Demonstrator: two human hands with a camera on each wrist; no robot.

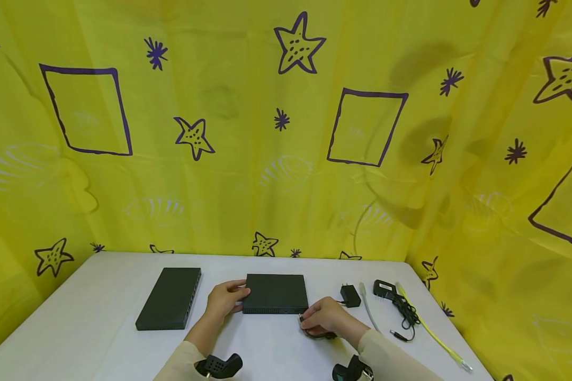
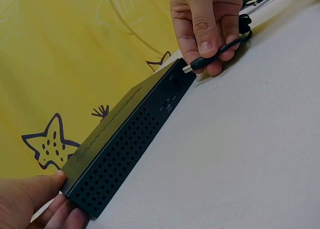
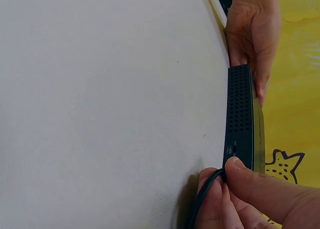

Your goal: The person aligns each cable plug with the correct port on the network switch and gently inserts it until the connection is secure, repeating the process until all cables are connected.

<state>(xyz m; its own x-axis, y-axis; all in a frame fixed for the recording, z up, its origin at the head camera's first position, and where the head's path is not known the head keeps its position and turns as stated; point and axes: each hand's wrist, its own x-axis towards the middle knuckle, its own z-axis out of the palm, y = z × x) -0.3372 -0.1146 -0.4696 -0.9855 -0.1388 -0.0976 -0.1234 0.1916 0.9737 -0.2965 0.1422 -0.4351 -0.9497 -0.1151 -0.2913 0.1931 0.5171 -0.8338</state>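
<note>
A flat black network switch [image 1: 275, 293] lies at the middle of the white table, its perforated side towards the person. My left hand [image 1: 225, 299] grips its left end, thumb on top and fingers at the lower edge. At the opposite end, my right hand [image 1: 326, 316] pinches a black barrel power plug [image 2: 200, 63] between thumb and fingers. In the left wrist view the plug's metal tip points at the round jack end of the switch's side, right at the jack. Its black cable [image 3: 202, 196] trails down from the fingers in the right wrist view.
A second, larger black switch [image 1: 169, 299] lies to the left. On the right are a black power adapter [image 1: 350, 296], a grey cable [image 1: 369, 307], another adapter [image 1: 385, 289] with a bundled cord, and a yellow network cable [image 1: 431, 330]. Yellow curtains hang behind the table.
</note>
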